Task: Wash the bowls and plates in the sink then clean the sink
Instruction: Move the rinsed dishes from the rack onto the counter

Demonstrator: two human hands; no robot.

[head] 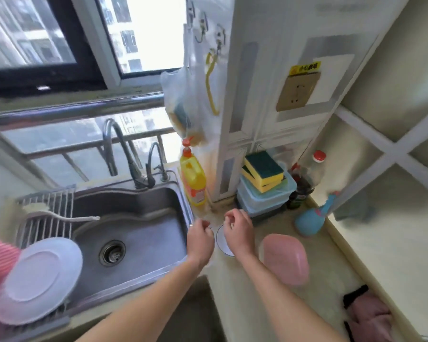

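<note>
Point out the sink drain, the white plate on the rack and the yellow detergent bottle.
sink drain (112,252): head view, on the metal strainer.
white plate (41,275): head view, on its flat centre.
yellow detergent bottle (194,181): head view, on the body.

Both bare forearms reach forward from the bottom of the view, the left arm slanting up from lower left and the right arm running up from lower centre, so that the two hands come near each other. The left hand (200,239) shows its back to the camera with its fingers (204,223) curled loosely inward, and a ring sits on one of them. The right hand (237,229) is just beside it, apart from it, also back-up, its fingers (230,214) bent toward the thumb; whether either hand pinches anything cannot be told.
</note>
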